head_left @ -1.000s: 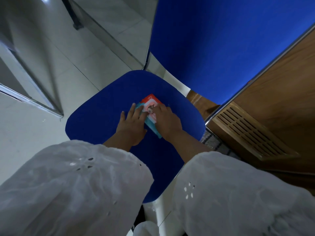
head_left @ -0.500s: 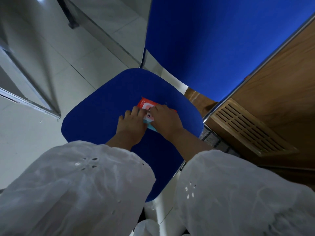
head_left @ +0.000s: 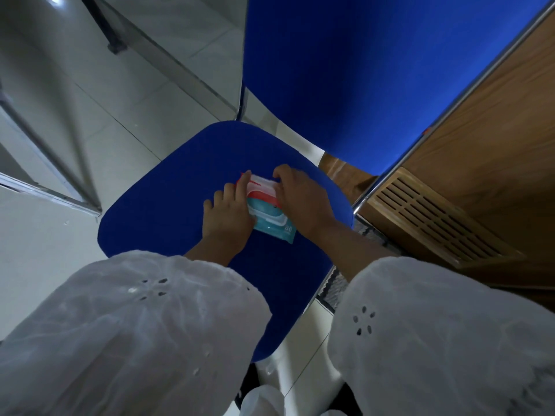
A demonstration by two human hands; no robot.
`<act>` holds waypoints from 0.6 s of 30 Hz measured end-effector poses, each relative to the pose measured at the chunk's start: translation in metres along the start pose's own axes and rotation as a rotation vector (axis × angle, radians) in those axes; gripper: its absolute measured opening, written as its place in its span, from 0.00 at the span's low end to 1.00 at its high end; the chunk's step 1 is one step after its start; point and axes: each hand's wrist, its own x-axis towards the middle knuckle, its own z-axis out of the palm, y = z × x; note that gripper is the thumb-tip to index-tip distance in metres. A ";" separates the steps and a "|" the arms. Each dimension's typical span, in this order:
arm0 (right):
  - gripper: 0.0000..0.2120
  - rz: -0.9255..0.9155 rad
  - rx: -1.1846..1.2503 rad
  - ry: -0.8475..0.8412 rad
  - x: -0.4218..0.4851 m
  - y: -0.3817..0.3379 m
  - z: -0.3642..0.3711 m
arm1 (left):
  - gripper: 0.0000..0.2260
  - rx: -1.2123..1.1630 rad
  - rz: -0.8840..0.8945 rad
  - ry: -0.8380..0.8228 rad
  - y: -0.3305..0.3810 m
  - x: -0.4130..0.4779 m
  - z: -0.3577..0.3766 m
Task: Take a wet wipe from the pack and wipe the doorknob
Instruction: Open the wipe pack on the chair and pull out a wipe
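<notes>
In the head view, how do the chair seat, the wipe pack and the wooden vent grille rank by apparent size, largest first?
1. chair seat
2. wooden vent grille, though its nearness to the camera may differ
3. wipe pack, partly covered by the left hand and right hand

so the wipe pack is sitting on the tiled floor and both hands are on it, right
Not quite. The wipe pack sits on the blue chair seat, not on the tiled floor, as the head view shows. The rest holds: the left hand and the right hand are both on it.
</notes>
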 end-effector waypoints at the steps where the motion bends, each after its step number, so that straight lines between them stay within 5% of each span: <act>1: 0.10 -0.008 -0.056 0.033 0.000 0.003 -0.003 | 0.34 0.012 0.005 0.009 -0.001 0.000 0.000; 5: 0.14 -0.136 -0.336 0.065 -0.002 0.017 -0.012 | 0.26 0.098 0.084 0.033 -0.003 -0.001 0.000; 10: 0.15 -0.220 -0.505 -0.141 -0.013 0.021 -0.005 | 0.18 0.134 0.112 0.019 0.009 -0.002 0.002; 18: 0.26 -0.017 -0.225 -0.360 -0.025 0.019 0.016 | 0.22 0.167 0.028 0.008 0.033 0.001 0.000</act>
